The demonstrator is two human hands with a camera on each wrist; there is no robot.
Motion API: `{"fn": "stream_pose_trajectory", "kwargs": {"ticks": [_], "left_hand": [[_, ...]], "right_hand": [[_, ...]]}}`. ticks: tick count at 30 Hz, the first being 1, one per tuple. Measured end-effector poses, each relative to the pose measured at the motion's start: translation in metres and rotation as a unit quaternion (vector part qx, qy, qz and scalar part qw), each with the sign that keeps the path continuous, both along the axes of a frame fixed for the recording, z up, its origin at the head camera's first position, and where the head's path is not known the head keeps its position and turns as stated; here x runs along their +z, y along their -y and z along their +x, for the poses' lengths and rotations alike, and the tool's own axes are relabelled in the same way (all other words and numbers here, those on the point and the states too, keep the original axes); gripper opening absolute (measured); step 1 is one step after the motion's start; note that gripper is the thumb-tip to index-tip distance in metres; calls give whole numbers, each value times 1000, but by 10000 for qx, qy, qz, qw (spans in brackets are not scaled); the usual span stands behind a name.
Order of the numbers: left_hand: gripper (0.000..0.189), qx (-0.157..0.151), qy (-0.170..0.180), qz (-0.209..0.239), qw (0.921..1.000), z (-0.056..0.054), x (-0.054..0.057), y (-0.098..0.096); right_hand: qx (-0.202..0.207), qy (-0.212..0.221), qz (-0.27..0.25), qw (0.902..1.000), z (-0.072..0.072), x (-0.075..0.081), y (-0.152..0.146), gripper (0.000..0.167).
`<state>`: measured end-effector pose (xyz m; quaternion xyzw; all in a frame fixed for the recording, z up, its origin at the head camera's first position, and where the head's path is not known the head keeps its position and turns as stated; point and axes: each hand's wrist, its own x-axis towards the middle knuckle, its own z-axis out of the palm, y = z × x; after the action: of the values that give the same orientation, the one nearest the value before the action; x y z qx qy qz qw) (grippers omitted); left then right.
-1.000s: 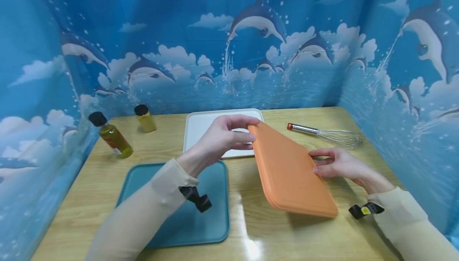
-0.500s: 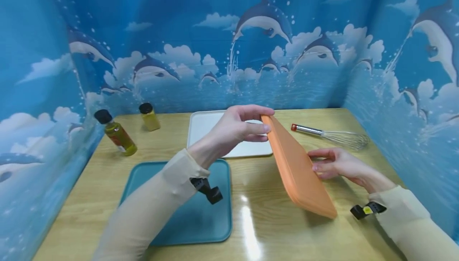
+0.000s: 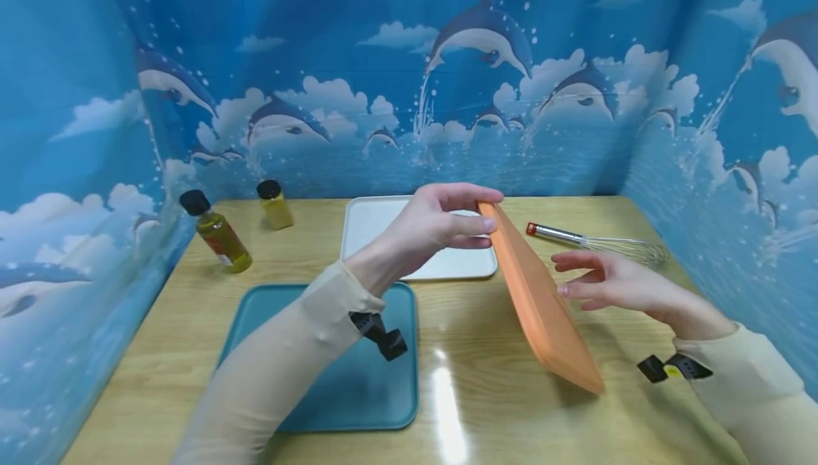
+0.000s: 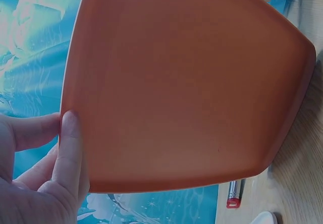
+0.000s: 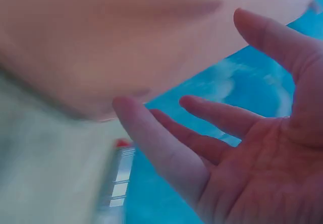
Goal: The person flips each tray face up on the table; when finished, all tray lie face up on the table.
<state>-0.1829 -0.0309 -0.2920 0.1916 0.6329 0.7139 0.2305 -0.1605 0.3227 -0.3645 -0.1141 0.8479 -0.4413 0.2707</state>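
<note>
An orange tray point(image 3: 543, 309) stands tilted on edge, its lower corner at or just above the tabletop. My left hand point(image 3: 441, 227) pinches its upper corner between thumb and fingers. In the left wrist view the broad face of the orange tray point(image 4: 186, 82) fills most of the picture, and the left hand point(image 4: 45, 168) grips its edge. To the right of the tray, my right hand point(image 3: 613, 284) has its fingers spread. The right wrist view has the tray point(image 5: 101, 47) blurred beside the right hand point(image 5: 252, 148), fingertips close to it; contact is unclear.
A teal tray point(image 3: 358, 394) lies at the front left, partly under the left forearm. Behind the left hand is a white tray point(image 3: 377, 223). A whisk point(image 3: 575, 236) lies at the back right. An oil bottle point(image 3: 220, 238) and a black-capped jar point(image 3: 276, 209) stand back left.
The orange tray has turned more edge-on to the head view, its upper corner shifting right with my left hand. My right hand has let go of the tray's edge and opened.
</note>
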Motion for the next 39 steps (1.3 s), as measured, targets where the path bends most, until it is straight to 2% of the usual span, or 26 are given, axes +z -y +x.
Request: {"fn": "stream_pose_trajectory", "kwargs": {"ticks": [6, 9, 12, 17, 22, 27, 34, 39], "left_hand": [[41, 39, 70, -16, 10000, -1, 5, -6], [40, 30, 122, 20, 9999, -2, 8, -11], [39, 41, 189, 100, 9998, -3, 12, -17], [36, 164, 318, 203, 9992, -4, 18, -25], [36, 221, 425, 306, 9984, -5, 22, -33], [34, 286, 489, 384, 9977, -5, 23, -42], [31, 370, 366, 494, 9974, -6, 24, -49], [30, 355, 301, 461, 9979, -5, 24, -54]], "right_hand": [[412, -873, 244, 9950, 7, 60, 18, 68], [692, -1528, 332, 9853, 14, 85, 25, 66], [880, -1972, 496, 9751, 24, 109, 32, 69], [998, -2098, 687, 9702, 42, 136, 44, 76], [1092, -2076, 810, 9687, 52, 149, 56, 81], [1177, -2103, 1026, 9651, 57, 156, 62, 75], [1357, -2316, 1458, 9522, 50, 158, 68, 65], [1454, -2354, 1679, 9462, 46, 156, 71, 67]]}}
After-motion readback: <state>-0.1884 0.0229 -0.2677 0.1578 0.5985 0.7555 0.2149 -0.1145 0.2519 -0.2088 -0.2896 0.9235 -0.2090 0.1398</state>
